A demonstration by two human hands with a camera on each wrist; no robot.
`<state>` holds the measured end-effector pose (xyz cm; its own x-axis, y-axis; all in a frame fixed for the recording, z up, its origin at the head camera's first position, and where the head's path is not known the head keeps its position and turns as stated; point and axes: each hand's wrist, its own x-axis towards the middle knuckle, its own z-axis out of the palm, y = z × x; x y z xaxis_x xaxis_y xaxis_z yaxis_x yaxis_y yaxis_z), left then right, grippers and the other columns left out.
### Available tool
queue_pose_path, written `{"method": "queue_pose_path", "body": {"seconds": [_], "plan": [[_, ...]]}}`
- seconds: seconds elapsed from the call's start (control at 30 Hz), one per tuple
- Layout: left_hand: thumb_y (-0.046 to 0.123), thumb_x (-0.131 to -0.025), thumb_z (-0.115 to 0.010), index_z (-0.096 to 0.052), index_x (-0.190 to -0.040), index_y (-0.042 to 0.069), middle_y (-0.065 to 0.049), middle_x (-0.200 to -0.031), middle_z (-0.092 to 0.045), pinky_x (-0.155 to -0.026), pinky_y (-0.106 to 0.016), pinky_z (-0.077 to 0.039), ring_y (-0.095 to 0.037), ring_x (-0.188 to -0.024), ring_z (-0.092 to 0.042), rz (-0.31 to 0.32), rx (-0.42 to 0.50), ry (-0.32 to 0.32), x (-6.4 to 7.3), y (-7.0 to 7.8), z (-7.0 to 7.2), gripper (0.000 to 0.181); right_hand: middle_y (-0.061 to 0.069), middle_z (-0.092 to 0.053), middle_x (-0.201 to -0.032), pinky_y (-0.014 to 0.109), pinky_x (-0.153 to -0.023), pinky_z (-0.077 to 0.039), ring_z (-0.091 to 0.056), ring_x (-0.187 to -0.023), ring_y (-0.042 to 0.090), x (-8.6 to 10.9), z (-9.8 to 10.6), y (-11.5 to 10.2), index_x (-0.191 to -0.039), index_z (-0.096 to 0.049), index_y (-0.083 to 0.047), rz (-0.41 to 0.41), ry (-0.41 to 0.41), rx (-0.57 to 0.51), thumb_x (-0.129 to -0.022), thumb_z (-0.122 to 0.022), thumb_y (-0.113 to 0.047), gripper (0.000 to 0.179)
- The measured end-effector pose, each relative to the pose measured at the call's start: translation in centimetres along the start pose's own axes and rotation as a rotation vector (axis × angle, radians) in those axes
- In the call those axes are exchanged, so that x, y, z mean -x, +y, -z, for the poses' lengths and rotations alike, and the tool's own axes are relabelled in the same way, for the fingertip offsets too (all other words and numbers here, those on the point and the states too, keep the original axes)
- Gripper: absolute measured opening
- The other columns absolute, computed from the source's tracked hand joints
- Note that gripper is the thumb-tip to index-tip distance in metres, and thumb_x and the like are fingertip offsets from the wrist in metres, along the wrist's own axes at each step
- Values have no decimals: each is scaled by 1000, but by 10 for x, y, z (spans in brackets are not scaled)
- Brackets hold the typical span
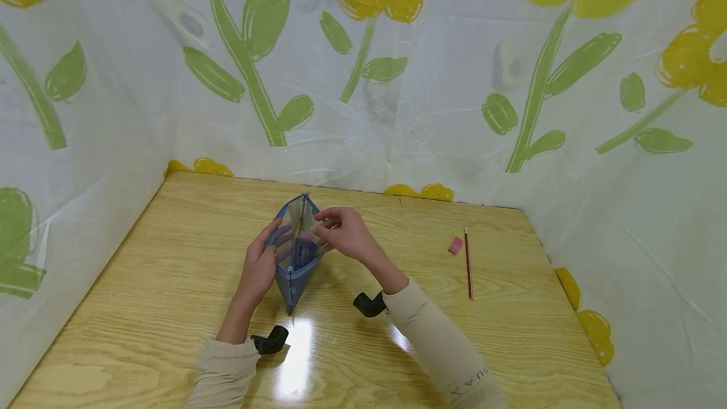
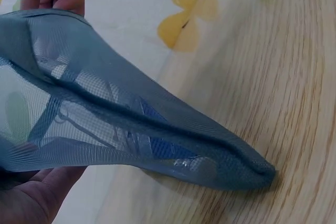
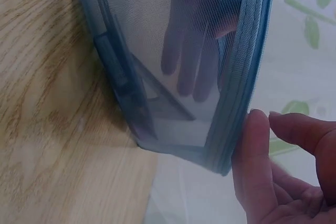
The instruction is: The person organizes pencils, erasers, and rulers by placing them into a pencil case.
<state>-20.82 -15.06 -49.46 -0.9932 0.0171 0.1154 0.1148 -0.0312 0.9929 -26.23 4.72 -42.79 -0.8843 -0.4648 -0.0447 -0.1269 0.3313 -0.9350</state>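
Note:
A blue mesh zip pouch stands upright on the table with its top spread wide. My left hand grips the pouch's left side, its fingers showing through the mesh in the right wrist view. At the opposite rim is my right hand; in the right wrist view its index finger touches the zipper edge, with the thumb apart from it. Inside lies a triangular ruler, also a blue item seen through the mesh. Other contents are too blurred to tell.
To the right on the wooden table lie a pink eraser and a red pencil with a white end. White sheeting printed with yellow flowers surrounds the table at the back and sides.

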Motion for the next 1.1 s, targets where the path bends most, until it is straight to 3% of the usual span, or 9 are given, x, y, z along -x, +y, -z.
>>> {"method": "queue_pose_path", "body": {"seconds": [0.17,0.27,0.4,0.57,0.93,1.1], "plan": [[-3,-104,-19,-24,-158,-5,-31,-154,-39,-115,-58,-38,-48,-142,-40,-3,-4,-1,0,1,0,54,30,-69,-112,34,-69,-65,-71,-88,42,4,4,7,-132,-61,7,77,-5,-11,-100,-64,-11,37],[-3,-104,-18,-23,-158,-4,-31,-154,-39,-115,-58,-38,-48,-143,-40,-5,-4,-4,1,1,0,55,27,-69,-114,41,-73,-65,-68,-93,47,6,7,16,-133,-61,5,144,2,-19,-100,-63,-12,37],[-4,-104,-18,-23,-159,-4,-30,-154,-39,-115,-57,-38,-47,-143,-40,-4,-4,-5,1,2,0,55,24,-68,-117,47,-77,-64,-68,-98,45,12,10,26,-134,-60,4,216,38,-33,-101,-62,-11,37],[-4,-103,-18,-23,-158,-4,-29,-154,-40,-115,-55,-39,-46,-143,-41,2,2,0,0,0,0,56,23,-69,-117,41,-76,-64,-68,-99,39,20,17,40,-134,-61,1,266,79,-36,-102,-59,-10,34],[-4,-102,-18,-23,-159,-3,-28,-155,-40,-114,-51,-41,-44,-143,-41,19,8,0,0,-4,0,57,28,-62,-133,55,-92,-58,-63,-109,44,46,42,62,-144,-52,3,176,44,21,-109,-43,-13,39],[-4,-102,-18,-23,-159,-2,-27,-155,-40,-113,-50,-41,-43,-143,-42,23,5,1,-2,-3,-1,58,31,-61,-132,58,-95,-56,-61,-112,50,68,56,50,-141,-52,8,143,48,45,-108,-44,-10,38]]}}
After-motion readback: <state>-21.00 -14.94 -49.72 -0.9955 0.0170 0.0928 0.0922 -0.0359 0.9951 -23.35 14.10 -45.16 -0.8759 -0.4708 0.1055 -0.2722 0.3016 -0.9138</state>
